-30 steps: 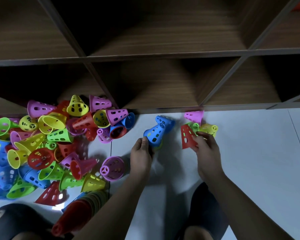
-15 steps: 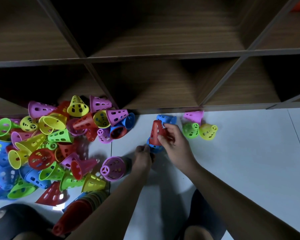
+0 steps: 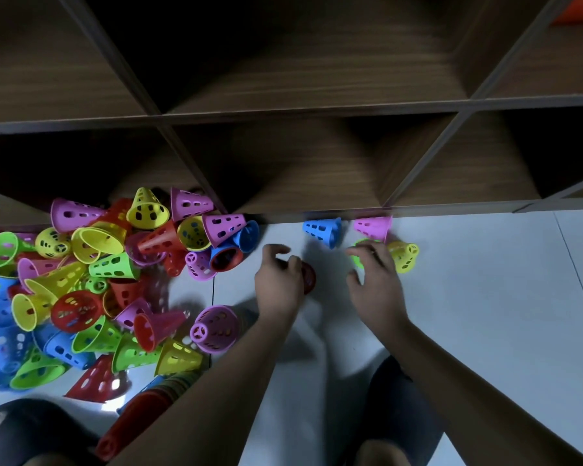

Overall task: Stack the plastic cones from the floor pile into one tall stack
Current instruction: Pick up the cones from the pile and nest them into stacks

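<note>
Left hand: fingers curl over a red cone on the white floor, mostly hiding it. Right hand: fingers part-spread, tips at a blurred green cone; actual grip unclear. Blue cone, pink cone and yellow cone lie near, by the shelf. Cone pile far left.

Cone pile at left on floor, shelving behind
</note>
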Demonstrator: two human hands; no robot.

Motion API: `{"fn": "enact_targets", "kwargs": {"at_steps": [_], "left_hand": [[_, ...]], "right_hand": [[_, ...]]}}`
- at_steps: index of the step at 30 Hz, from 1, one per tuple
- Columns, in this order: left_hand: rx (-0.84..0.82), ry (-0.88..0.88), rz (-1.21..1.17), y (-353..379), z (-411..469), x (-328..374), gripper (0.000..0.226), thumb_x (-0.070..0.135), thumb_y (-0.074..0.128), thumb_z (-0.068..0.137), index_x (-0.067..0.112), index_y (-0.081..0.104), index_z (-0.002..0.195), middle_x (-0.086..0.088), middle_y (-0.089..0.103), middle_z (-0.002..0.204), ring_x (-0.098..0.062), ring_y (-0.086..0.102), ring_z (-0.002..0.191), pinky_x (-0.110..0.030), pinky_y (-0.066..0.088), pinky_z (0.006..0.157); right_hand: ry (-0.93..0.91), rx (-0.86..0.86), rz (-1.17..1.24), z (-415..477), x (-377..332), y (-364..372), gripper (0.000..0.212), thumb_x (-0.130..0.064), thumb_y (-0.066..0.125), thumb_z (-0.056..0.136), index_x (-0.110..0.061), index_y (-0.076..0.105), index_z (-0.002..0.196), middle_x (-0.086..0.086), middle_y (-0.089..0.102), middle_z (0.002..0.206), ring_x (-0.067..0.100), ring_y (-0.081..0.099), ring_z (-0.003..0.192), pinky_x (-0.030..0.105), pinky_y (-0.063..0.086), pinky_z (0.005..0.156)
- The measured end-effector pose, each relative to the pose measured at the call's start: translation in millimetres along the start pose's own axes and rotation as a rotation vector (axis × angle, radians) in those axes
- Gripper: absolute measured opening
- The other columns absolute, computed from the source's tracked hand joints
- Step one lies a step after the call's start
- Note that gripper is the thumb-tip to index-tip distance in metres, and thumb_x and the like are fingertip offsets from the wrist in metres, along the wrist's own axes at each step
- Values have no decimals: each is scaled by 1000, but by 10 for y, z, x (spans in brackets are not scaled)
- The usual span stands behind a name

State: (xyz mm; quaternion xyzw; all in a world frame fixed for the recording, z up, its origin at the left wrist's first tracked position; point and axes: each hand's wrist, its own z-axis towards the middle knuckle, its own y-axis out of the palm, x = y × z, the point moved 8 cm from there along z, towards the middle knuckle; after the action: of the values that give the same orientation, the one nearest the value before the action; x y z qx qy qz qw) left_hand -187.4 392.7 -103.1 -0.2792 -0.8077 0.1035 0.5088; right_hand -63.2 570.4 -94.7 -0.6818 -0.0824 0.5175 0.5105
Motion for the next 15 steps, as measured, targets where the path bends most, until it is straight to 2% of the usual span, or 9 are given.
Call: {"fn": "enact_targets", "kwargs": {"at_steps": [2,3,4,6,9,12,15], "left_hand": [[-73,89,34,122,-23,220,16,15,56,102,20,59,116,8,63,72,-2,65,66,-20,50,61],[-97,148,87,185,-17,320,17,17,55,101,20,59,118,8,63,70,-3,65,64,-21,53,63],[-114,215,150,253,-1,407,18,21,55,100,24,58,118,5,65,72,-8,66,66,-30,57,68],[-143,302,255,370,46,529,18,31,54,96,32,55,114,-1,70,77,-28,69,71,-43,59,70],[-159,358,330,476,131,645,17,29,58,99,30,61,115,-8,75,92,-33,70,83,-42,58,74],[-221,402,403,603,205,727,25,27,57,102,29,64,126,-10,76,108,-35,69,98,-37,54,81],[-330,353,535,778,289,630,39,28,51,104,35,57,142,-12,73,123,-37,67,110,-31,45,82]], "right_hand": [[-47,37,-137,68,59,-117,42,-3,68,83,-17,67,123,8,52,134,33,52,125,43,50,102],[-57,28,-192,90,101,-144,44,-5,68,83,-16,67,125,10,52,136,37,51,127,47,48,104],[-59,11,-232,105,151,-150,47,-6,69,82,-15,66,128,11,51,137,39,51,127,49,47,105],[-47,-28,-280,113,256,-130,51,-8,69,82,-15,64,132,10,50,141,39,50,129,49,46,107],[-17,-77,-291,81,358,-55,54,-8,72,83,-17,61,135,10,47,145,39,48,133,49,49,106],[11,-90,-236,28,381,-2,52,-3,69,85,-17,61,134,10,45,149,38,50,133,45,54,98],[26,-99,-169,-26,378,26,45,-1,65,88,-16,63,130,9,49,144,36,60,117,40,56,82]]}}
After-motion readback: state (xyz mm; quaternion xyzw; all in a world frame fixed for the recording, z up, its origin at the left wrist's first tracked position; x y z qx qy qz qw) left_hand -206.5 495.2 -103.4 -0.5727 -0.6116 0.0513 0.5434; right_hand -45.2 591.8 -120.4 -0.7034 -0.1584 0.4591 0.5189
